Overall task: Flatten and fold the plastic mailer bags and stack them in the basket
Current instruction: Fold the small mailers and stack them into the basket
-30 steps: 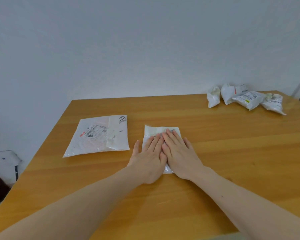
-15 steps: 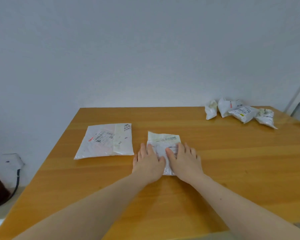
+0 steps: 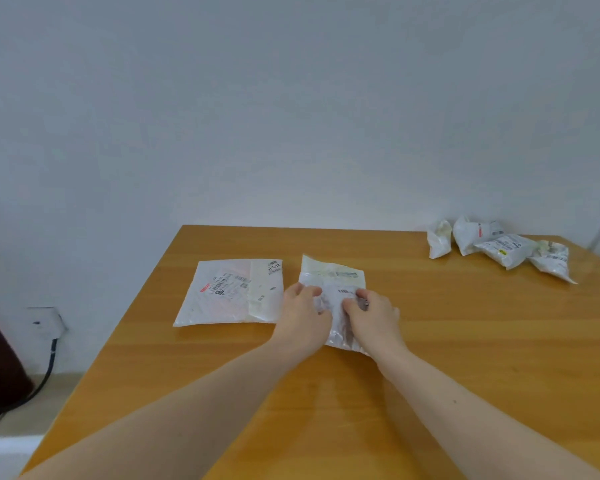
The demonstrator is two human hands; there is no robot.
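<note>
Both hands grip the same small mailer bag (image 3: 331, 278) at table centre: left hand (image 3: 303, 315) has fingers curled over the bag's 9 o'clock edge, right hand (image 3: 373, 315) has fingers curled onto its 3 o'clock side, both gathering creased plastic toward the bag's middle. The hold looks meant to bring the near half up and over for a fold; the far edge at 12 o'clock lies flat on the wooden table (image 3: 465, 341), apparently acting as the hinge side. Scanning left to right: a wall socket with cable (image 3: 45, 323) sits off the table at 9 o'clock, on the wall; a larger flattened mailer (image 3: 231, 292) lies just beside the left hand, at 10 o'clock from it, label up, probably parked for later folding; then the worked bag; then a cluster of crumpled mailers (image 3: 499, 245) well apart at 2 o'clock, near the wall, likely the unprocessed supply. No basket is in view, so the stacking destination cannot be located.
</note>
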